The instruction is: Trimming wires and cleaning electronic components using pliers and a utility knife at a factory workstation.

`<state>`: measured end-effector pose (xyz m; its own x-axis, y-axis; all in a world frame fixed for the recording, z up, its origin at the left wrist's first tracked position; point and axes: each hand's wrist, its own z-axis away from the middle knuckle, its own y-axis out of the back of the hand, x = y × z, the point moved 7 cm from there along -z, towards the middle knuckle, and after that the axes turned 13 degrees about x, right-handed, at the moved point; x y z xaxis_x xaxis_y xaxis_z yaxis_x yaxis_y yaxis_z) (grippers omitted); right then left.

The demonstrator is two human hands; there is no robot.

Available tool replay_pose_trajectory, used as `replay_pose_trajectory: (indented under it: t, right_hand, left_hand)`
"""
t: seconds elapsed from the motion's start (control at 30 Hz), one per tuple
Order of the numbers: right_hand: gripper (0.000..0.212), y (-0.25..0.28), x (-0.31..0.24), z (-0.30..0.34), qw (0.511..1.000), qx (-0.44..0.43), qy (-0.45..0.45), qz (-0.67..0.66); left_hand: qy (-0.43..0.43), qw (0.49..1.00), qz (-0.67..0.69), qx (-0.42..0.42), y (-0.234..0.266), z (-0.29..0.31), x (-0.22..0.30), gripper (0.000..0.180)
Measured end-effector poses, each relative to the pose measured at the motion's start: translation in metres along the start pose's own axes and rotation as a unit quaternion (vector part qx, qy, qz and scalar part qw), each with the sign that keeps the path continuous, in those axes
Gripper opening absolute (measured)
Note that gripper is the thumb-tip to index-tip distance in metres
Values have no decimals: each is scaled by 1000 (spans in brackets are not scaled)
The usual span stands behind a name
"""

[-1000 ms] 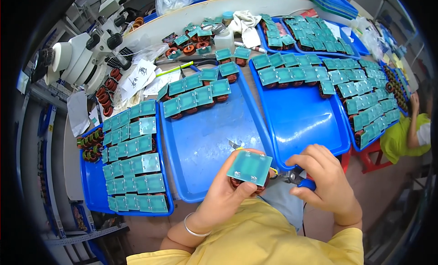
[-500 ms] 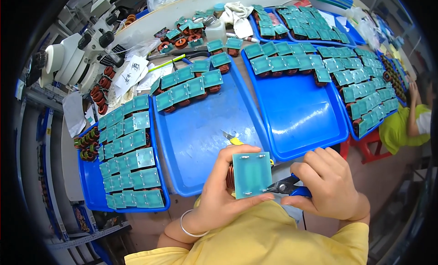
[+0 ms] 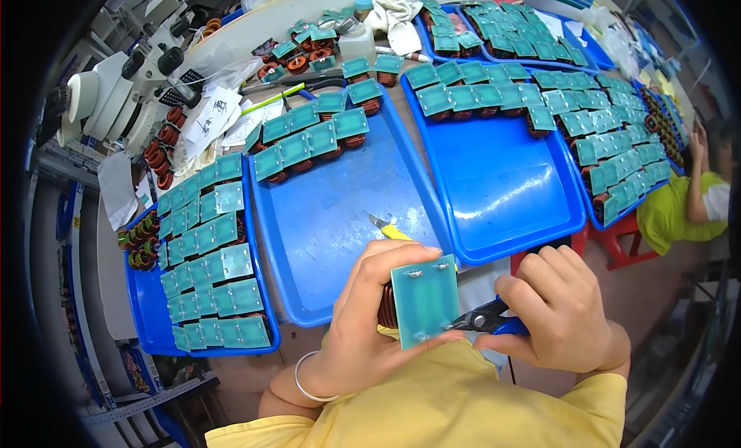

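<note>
My left hand (image 3: 369, 317) grips a copper-wound coil (image 3: 387, 307) mounted behind a square green circuit board (image 3: 424, 297). The board's bare face is turned toward me, with solder joints near its corners. In my right hand (image 3: 552, 313) are blue-handled side cutters (image 3: 486, 318), my fingers wrapped round the handles. Their dark jaws meet the board's lower right corner, at a solder joint; whether they bite on a pin is too small to tell. Behind my left hand, a yellow-handled tool (image 3: 392, 229) with a metal tip rests at the tray's near edge.
A blue tray (image 3: 309, 294) ahead holds two rows of board-topped coils; trays left (image 3: 147, 324) and right (image 3: 532, 243) hold more. Microscopes (image 3: 116, 101), papers (image 3: 212, 120) and loose coils (image 3: 166, 143) lie back left. A co-worker in a bright green top (image 3: 675, 220) sits far right, by a red stool (image 3: 621, 236).
The board has tilted in my left hand, its lower edge turning, while the cutter jaws remain at its lower right corner. The whole view has shifted slightly.
</note>
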<state>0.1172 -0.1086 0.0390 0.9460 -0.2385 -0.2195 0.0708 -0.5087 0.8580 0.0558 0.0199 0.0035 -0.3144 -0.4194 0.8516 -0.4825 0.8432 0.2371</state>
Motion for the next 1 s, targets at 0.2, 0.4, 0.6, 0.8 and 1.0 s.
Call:
replay_pose_trajectory:
  t: [0.2,0.4,0.6,0.8,1.0]
  right_hand:
    - [49,0,-1,0,1000,-4,-1,-2]
    - [46,-8,5,7,1000,8,9,-5]
    - [45,-22,13,22,1000,29,-1,-11]
    - [45,-30,21,35,997,6,-59,-40]
    - [41,-17,15,26,996,34,-35,-69]
  left_hand:
    - [-11,1000,-15,-14,-2,-1,3,73]
    - [-7,998,-46,-29,-6,-5,3,71]
    - [109,993,15,-48,-17,2,-12,62]
    - [209,974,44,-79,-27,9,-25,60]
    - [200,971,88,-101,-31,16,-23,63]
